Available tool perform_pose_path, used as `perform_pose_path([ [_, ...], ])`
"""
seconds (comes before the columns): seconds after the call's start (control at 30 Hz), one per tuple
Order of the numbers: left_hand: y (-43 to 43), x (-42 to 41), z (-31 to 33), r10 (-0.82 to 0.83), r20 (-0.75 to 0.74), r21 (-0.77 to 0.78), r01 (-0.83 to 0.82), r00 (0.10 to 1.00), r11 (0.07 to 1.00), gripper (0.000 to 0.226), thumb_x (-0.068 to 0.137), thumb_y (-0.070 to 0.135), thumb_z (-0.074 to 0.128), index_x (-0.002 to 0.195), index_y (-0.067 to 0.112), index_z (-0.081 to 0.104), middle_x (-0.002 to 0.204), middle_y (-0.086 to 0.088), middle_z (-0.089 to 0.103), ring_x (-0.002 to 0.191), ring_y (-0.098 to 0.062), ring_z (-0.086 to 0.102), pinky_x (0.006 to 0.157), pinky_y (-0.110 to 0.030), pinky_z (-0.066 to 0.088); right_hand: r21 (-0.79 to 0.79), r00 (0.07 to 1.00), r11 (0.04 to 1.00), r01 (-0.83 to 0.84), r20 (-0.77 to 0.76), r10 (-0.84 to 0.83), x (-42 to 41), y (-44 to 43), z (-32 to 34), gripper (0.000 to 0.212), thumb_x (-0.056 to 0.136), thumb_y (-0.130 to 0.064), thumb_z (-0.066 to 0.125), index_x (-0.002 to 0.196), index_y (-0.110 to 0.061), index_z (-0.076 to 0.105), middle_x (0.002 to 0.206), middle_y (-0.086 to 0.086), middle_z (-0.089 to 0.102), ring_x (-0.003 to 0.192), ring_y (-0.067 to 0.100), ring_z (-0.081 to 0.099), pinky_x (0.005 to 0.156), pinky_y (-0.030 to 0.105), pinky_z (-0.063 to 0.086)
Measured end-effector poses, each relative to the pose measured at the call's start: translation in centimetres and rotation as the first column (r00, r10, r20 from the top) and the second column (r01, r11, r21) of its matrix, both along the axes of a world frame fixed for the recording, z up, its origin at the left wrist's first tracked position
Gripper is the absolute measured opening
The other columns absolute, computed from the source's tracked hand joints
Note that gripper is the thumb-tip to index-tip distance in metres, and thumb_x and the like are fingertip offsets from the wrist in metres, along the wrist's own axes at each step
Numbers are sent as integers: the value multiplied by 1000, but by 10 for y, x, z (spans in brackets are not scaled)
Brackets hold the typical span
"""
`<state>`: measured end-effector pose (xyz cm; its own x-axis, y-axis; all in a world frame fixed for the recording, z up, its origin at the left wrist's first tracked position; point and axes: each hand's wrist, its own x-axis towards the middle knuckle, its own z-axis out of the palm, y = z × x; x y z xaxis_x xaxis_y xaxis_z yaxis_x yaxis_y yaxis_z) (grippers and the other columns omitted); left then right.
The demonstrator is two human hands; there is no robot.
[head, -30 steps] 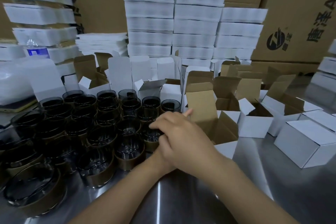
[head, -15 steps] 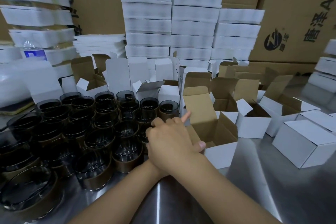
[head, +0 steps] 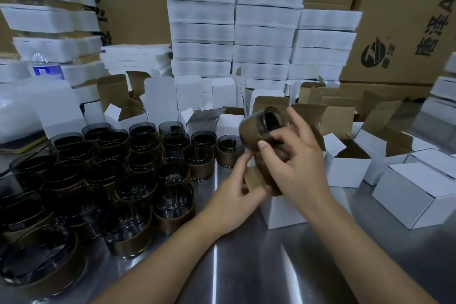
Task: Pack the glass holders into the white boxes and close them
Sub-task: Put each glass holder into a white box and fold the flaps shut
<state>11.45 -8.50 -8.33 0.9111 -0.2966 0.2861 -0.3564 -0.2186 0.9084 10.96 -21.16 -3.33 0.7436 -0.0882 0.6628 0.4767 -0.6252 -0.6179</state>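
Observation:
My right hand [head: 293,163] grips a dark glass holder [head: 261,128] with a brown band, tilted on its side above an open white box [head: 281,212]. My left hand [head: 237,187] pinches a brown inner flap of that box at its left side. Several more glass holders [head: 138,175] stand crowded on the steel table [head: 246,266] to the left. Other open white boxes [head: 345,168] stand to the right and behind.
A closed white box [head: 414,195] sits at the right. Stacks of flat white boxes [head: 234,32] and large brown cartons [head: 407,20] line the back. A water bottle [head: 45,69] and a white container [head: 37,106] stand at the far left.
My right hand has lifted a glass holder from the cluster and swung it right, over the open box. My left hand moved out from under it to the box flap.

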Motion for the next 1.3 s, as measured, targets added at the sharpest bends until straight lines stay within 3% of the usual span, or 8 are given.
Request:
perform_pose_path([
  [0.1,1,2,-2,-20,7,-5,20,1000,1000,66,84,27,63,136,47,27,115,25,59,106,5,57,92,-15,46,32,993,995,92,73,-94,2,-10,-8,7,77,-14,74,77,-17,67,132,-5,50,118,10,39,89,-5,19],
  [0.23,1,2,-3,-31,-9,-20,30,999,999,71,76,34,58,140,46,28,107,32,60,101,8,58,92,-17,46,161,999,986,42,-41,-36,0,-17,-2,18,65,-36,75,69,-32,59,112,-15,50,96,7,54,77,14,42],
  [0.33,2,3,-3,-8,13,-55,8,1000,998,68,77,28,58,137,44,33,102,32,62,98,7,60,81,-8,44,216,994,976,-2,-104,25,-4,-28,4,34,60,-38,80,84,-37,57,104,-12,54,81,5,56,69,17,45],
  [0.5,8,6,-2,124,42,-62,-122,991,991,59,74,28,54,122,58,38,94,21,68,89,1,65,79,-14,49,134,972,984,-113,-191,138,-9,-38,7,62,58,-39,80,109,-51,47,107,-18,54,95,-3,52,75,8,43],
  [0.73,9,10,-1,261,23,-70,-259,965,963,49,68,42,51,110,62,39,93,19,68,90,-5,65,89,-37,51,-152,965,978,-144,-240,105,-9,-37,3,27,62,-40,77,80,-46,58,105,-27,46,109,4,40,87,8,29],
  [0.83,8,10,0,278,18,-73,-276,960,958,47,70,39,51,111,58,40,93,17,68,87,-7,65,87,-38,51,-192,966,972,-137,-242,89,-7,-36,0,16,61,-43,76,59,-43,60,109,-26,49,112,9,36,96,25,31],
  [1.0,7,9,0,289,13,-80,-287,957,955,45,69,38,51,110,55,40,94,12,68,84,-10,64,85,-40,51,-324,951,927,-188,-294,90,-7,-37,-1,16,72,-46,70,57,-46,65,127,-29,45,122,5,25,97,26,16],
  [1.3,5,7,-2,306,10,-158,-301,952,941,31,70,31,56,95,29,38,86,4,65,80,-15,63,76,-39,50,-397,930,877,-270,-342,132,-2,-40,-4,24,82,-49,60,60,-43,69,136,-31,36,131,2,18,109,35,23],
])
